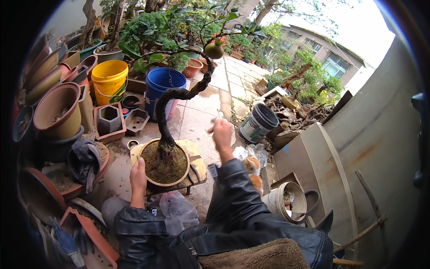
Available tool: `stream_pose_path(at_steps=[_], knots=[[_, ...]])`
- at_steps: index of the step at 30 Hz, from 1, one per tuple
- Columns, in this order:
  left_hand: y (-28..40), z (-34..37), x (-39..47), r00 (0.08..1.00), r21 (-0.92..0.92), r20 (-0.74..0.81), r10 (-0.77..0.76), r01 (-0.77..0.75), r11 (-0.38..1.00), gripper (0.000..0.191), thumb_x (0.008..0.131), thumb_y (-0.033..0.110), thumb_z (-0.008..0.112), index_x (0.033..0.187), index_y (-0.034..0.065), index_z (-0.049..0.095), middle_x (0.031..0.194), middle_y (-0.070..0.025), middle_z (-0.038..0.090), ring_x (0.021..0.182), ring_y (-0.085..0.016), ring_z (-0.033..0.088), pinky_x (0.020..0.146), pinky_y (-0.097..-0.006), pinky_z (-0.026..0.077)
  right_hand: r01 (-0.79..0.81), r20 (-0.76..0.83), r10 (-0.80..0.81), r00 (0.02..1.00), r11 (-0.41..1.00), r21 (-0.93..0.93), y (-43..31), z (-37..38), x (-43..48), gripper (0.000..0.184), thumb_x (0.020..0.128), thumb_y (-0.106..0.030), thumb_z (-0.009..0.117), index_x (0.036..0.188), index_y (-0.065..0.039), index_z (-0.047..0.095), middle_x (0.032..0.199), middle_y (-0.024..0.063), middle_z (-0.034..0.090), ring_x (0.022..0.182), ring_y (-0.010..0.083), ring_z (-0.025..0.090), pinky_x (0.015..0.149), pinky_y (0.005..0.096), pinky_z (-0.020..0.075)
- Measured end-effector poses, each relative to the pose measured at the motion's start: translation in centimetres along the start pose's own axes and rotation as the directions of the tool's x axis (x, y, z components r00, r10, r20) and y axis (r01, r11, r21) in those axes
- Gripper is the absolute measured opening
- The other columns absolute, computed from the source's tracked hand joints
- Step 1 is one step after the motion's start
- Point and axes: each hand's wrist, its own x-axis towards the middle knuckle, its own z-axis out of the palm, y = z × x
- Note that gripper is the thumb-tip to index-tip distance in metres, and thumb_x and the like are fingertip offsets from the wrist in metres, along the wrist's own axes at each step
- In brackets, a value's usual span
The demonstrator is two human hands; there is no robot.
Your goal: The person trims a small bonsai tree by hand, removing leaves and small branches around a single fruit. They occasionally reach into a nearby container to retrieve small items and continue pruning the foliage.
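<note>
A bonsai tree with a dark curving trunk [164, 114] grows from mossy soil in a round pot [164, 164] on a small worn stool or table [198, 161]. A round greenish fruit [214, 51] hangs among its upper leaves. My left hand [138, 176] rests against the left rim of the pot. Raised to the right of the trunk, my right hand [222, 134] has curled fingers and touches neither pot nor trunk; whether it holds anything small cannot be told. A dark-handled tool [193, 174] lies at the pot's right side.
Yellow [109, 80] and blue [164, 87] buckets stand behind the stool. Stacked pots [57, 107] crowd the left. An orange-and-white cat [252, 165] sits close to my right forearm, near a dark-rimmed bucket [258, 122] and a white bucket [277, 201]. A plastic bag [178, 210] lies below the stool.
</note>
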Motion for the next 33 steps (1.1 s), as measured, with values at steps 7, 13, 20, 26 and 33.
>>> stream_pose_path(at_steps=[7,13,20,26,33], knots=[[-1.4,0.3,0.5,0.998,-0.093,0.039,0.05,-0.046,0.995,0.055,0.11,0.044,0.046,0.123,-0.005,0.066,0.111,-0.0127,0.072,0.103,-0.021,0.064,0.095,-0.0354,0.048,0.482,-0.219,-0.445,0.868,0.654,0.583,-18.6,-9.9,4.6,0.03,0.107,-0.02,0.055,0.123,0.002,0.066,0.062,0.0065,0.065,0.042,0.0042,0.04,0.041,0.0217,0.0287],[-1.4,0.1,0.3,0.997,-0.072,0.047,0.053,-0.05,0.996,0.053,0.111,0.043,0.045,0.125,-0.0049,0.065,0.113,-0.0128,0.071,0.105,-0.021,0.063,0.095,-0.0351,0.047,0.607,-0.159,-0.619,0.769,0.628,0.487,-23.4,-10.5,6.0,0.036,0.108,-0.014,0.051,0.138,0.005,0.058,0.065,0.004,0.064,0.054,0.0081,0.059,0.051,0.0229,0.0432],[-1.0,0.2,0.2,0.996,-0.138,0.047,0.082,-0.075,0.988,0.052,0.111,0.04,0.046,0.126,-0.006,0.064,0.115,-0.0119,0.071,0.106,-0.02,0.063,0.096,-0.034,0.047,0.596,-0.054,-0.642,0.764,0.673,0.437,-23.8,-10.3,6.8,0.04,0.109,-0.015,0.049,0.142,0.006,0.055,0.065,0.0044,0.064,0.058,0.0109,0.062,0.059,0.0252,0.0499],[-0.5,0.3,-0.2,0.996,-0.125,0.042,0.079,-0.073,0.989,0.052,0.111,0.04,0.046,0.126,-0.0059,0.065,0.115,-0.0122,0.071,0.106,-0.02,0.063,0.096,-0.0344,0.047,0.598,-0.054,-0.654,0.755,0.652,0.466,-23.7,-9.6,7.0,0.033,0.109,-0.019,0.051,0.136,-0.001,0.061,0.065,0.0079,0.068,0.041,0.0021,0.038,0.04,0.0205,0.0276],[-0.4,0.1,-0.2,0.995,-0.021,0.016,0.098,-0.098,0.995,0.054,0.11,0.044,0.046,0.124,-0.0044,0.066,0.11,-0.0142,0.072,0.104,-0.023,0.065,0.094,-0.0361,0.047,0.617,-0.074,-0.648,0.758,0.674,0.406,-23.6,-9.7,6.5,0.041,0.109,-0.019,0.052,0.14,0.007,0.056,0.07,0.0058,0.067,0.061,0.0107,0.063,0.062,0.0264,0.0513]])
